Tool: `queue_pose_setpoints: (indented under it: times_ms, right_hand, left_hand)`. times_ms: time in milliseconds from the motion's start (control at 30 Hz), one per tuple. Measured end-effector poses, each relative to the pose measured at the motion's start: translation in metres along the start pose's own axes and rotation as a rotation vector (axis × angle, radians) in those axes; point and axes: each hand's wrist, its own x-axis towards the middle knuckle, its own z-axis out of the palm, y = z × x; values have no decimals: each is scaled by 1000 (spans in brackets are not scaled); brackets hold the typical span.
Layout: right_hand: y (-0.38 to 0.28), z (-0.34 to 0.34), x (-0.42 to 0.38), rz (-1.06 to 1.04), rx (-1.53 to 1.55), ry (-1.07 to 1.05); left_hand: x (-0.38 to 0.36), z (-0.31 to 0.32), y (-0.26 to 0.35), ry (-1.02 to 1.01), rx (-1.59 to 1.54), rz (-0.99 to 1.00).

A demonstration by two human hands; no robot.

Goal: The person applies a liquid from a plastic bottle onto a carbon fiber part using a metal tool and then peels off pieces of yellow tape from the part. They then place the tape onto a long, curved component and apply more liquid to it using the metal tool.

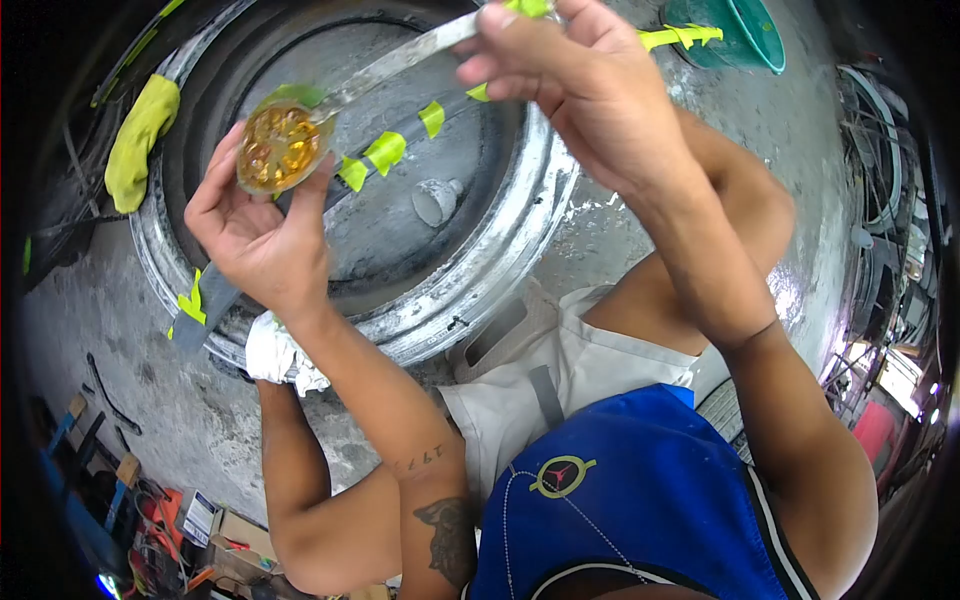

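left grip (258,225) holds a round, amber-filled, see-through cup (280,148), probably light, best held by its sides; right grip (575,70) pinches a long greyish strip (405,66), seemingly stiff

A large ring (485,278) is borne by the grey floor (200,430) beneath the left hand (265,228), a bucket (750,48) beyond the right hand (585,95).

Amber-gold contents (281,146) of a cup (268,188), streaked grey-white strip (400,67), teal bucket (758,42), yellow-green cloth (141,145), blue shirt (625,480).
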Motion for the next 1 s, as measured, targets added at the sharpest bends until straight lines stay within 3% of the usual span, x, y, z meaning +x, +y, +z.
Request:
queue_pose_setpoints:
  times_ms: [200, 600, 833, 1000]
  right_hand:
    - [10, -22, -31, 194, 191, 186]
    - [53, -89, -88, 376, 354, 193]
    - [55, -87, -78, 368, 359, 190]
    - [58, -73, -72, 173, 123, 264]
  left_hand:
    - [1, -2, 4, 50, 39, -104]
    - [11, 5, 8, 56, 126, -141]
    - [16, 8, 6, 57, 145, -138]
    - [14, 7, 5, 66, 144, -137]
